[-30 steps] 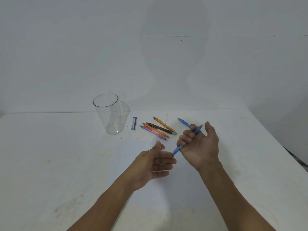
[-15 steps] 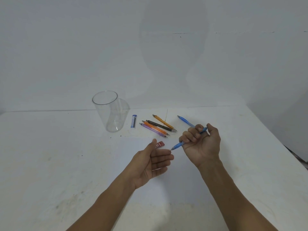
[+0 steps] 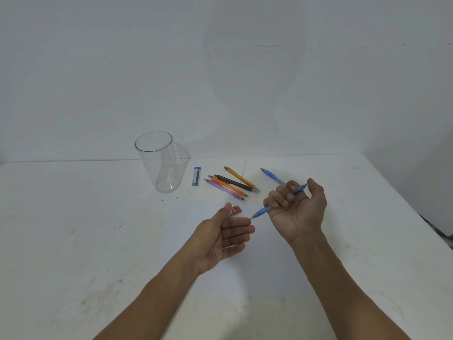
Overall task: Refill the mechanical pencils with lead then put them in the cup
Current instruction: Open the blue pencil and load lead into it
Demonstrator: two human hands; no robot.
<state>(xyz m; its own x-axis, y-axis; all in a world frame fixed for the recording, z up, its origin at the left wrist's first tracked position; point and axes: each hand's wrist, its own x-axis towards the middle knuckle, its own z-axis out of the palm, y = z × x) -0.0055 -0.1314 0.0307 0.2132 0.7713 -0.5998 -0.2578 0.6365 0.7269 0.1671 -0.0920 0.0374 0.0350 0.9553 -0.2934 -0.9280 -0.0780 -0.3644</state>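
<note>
Near the middle of the table (image 3: 73, 229), the right hand (image 3: 297, 212) is gripping a blue pencil (image 3: 261, 212) in a fist, four fingers curling round the barrel while the thumb is standing clear of the cap end at about one o'clock. The pencil's tip is pointing toward seven o'clock, at the left hand (image 3: 220, 239), which is waiting spread and flat, fingers straight and lying side by side, holding nothing. The tip is either touching the index fingertip or sitting just beside it, and I cannot tell which. This is looking like a feed check after loading, so the thumb should be coming straight down on the cap in short clicks. The barrel should be staying steady in the fist and the tip resting lightly, since a sideways push against the finger is likely to be snapping fresh lead. At eleven o'clock from the hands, well apart, the clear cup (image 3: 159, 165) is standing upright with nothing in it, so by my reading no pencil is finished yet. Just beside the left thumb, at twelve o'clock, a red lead case (image 3: 235, 210) is lying on the table, and a blue lead tube (image 3: 196, 176) is lying near the cup at its three o'clock. Between that tube and the right hand, a yellow pencil (image 3: 239, 178), a black pencil (image 3: 232, 182), an orange pencil (image 3: 226, 186) and a purple pencil (image 3: 220, 187) are lying close together. A second blue pencil (image 3: 270, 174) is lying at eleven o'clock from the right knuckles, partly hidden behind them.
</note>
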